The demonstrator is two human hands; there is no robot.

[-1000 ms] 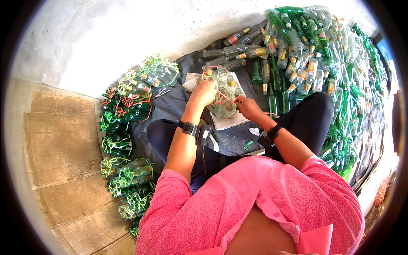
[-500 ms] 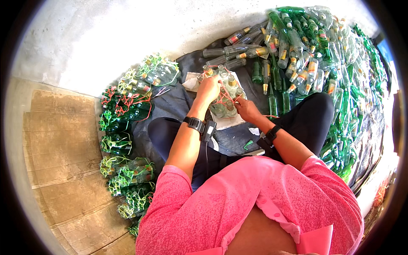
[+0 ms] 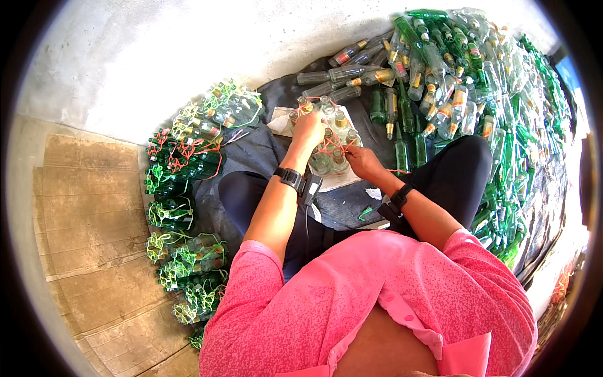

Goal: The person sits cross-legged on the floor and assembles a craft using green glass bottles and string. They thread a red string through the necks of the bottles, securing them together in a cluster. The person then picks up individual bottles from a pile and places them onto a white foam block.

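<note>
Several clear glass bottles (image 3: 321,164) stand upright in a tight group between my knees, on a pale board (image 3: 342,179). Red string (image 3: 329,144) loops around and crosses between their necks. Over the left side of the group, my left hand (image 3: 309,130) is closed on the string, its fingertips partly hidden by the back of the hand. At the near right edge, my right hand (image 3: 364,163) pinches the string beside a bottle neck. A loose red length trails out to the right of that hand.
Tied bundles of green and clear bottles (image 3: 188,257) line the left side beside brown cardboard (image 3: 94,232). A large heap of loose bottles (image 3: 440,75) rises at the right and back. Dark sheeting (image 3: 242,154) covers the floor; a green scrap (image 3: 365,213) lies near me.
Both hands remain at the bottle group with almost no movement. The whole view has shifted very slightly.
</note>
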